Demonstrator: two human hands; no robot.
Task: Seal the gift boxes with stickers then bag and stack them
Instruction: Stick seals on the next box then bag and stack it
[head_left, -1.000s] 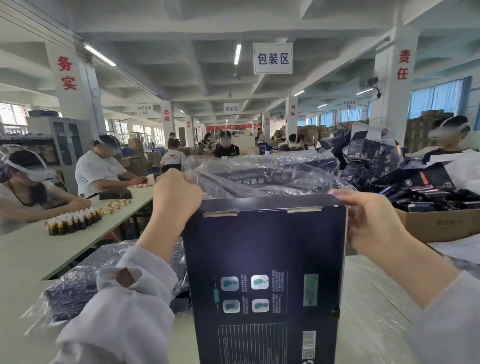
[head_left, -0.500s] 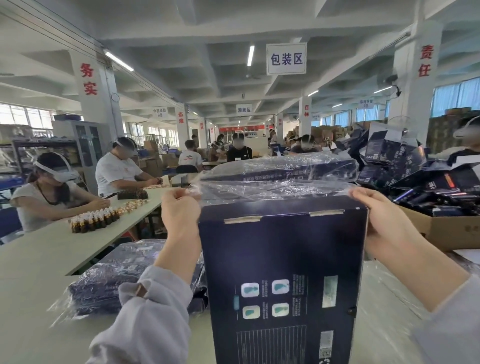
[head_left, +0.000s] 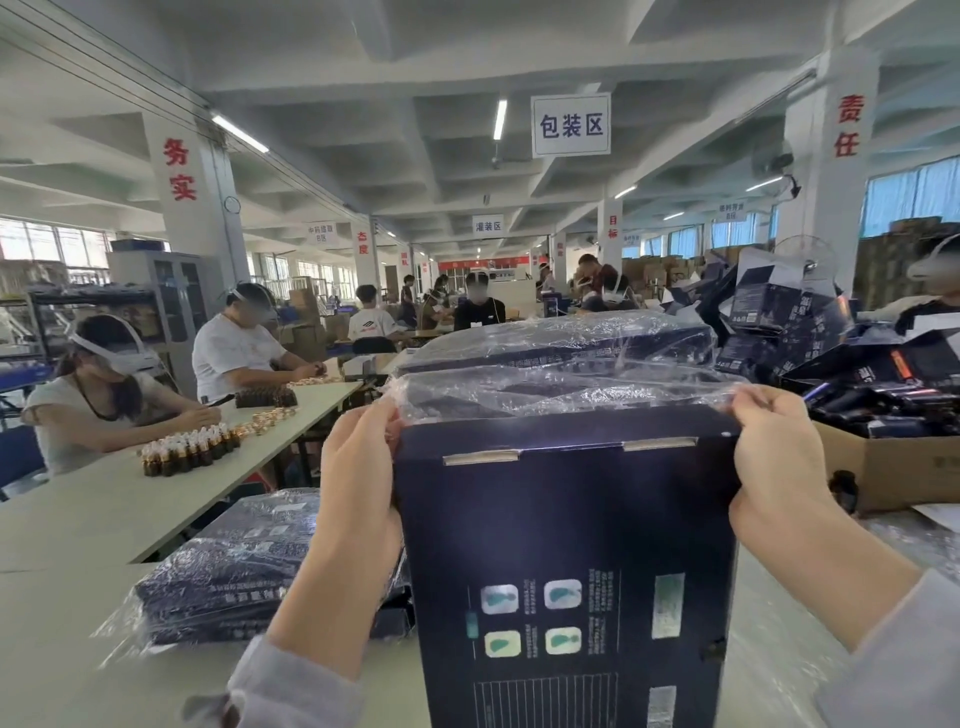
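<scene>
At far left, a long pale bench (head_left: 104, 509) carrying a cluster of small brown bottles (head_left: 187, 452), with two seated people in white headsets behind it. Nearer, on the near bench (head_left: 52, 654), a stack of bagged dark boxes (head_left: 234, 582) lying flat, just beside the left forearm. Pinches the crinkled edge of the clear plastic bag (head_left: 561, 389) with the left hand (head_left: 358, 478), fingers curled onto the film at the top left corner of the gift box (head_left: 566, 571). Between the hands, that navy gift box standing upright, printed panel towards the camera, two pale slots along its top edge, lower end out of frame, bag mouth stretched across the top edge. Just behind, more bagged boxes (head_left: 561, 340) stacked flat. Pinches the film likewise with the right hand (head_left: 774, 457), thumb and fingers closed on it at the top right corner. Further right, a brown cardboard carton (head_left: 893, 467) holding dark packaging, and behind it a heap of open navy boxes (head_left: 779, 312).
</scene>
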